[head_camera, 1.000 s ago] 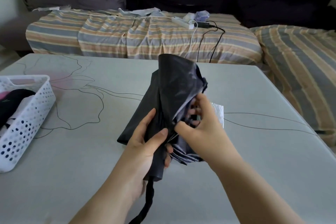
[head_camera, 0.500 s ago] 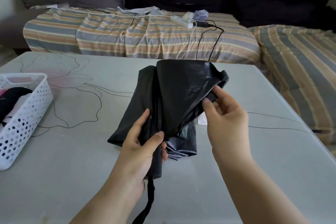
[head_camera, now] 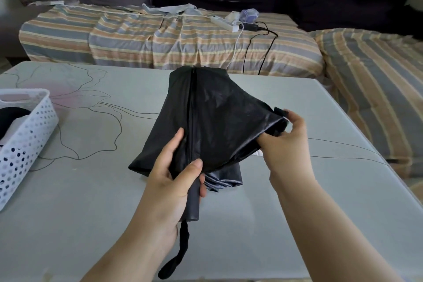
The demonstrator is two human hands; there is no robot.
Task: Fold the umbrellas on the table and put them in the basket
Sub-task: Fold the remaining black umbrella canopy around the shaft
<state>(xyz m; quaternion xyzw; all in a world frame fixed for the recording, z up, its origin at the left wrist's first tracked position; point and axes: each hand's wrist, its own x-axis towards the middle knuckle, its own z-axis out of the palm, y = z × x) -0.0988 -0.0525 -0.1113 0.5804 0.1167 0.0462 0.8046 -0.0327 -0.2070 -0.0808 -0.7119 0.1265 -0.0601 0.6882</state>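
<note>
Your left hand [head_camera: 169, 181] wraps the black umbrella [head_camera: 212, 121] at its handle end, long axis running from that grip away toward the sofa, above the tabletop [head_camera: 91, 201]. Your right hand [head_camera: 286, 142] pinches the canopy edge by the closure strap, right of the shaft. The basket [head_camera: 29, 135] lies well left of the umbrella, so the left hand is nearer it.

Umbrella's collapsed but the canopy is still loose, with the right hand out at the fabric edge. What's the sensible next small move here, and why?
Probably wrap the pulled-out fabric round the shaft. The left hand grips the black umbrella near its handle, and the right hand pinches the canopy edge by the strap tab, stretched out sideways. It looks too loose for the basket.
</note>
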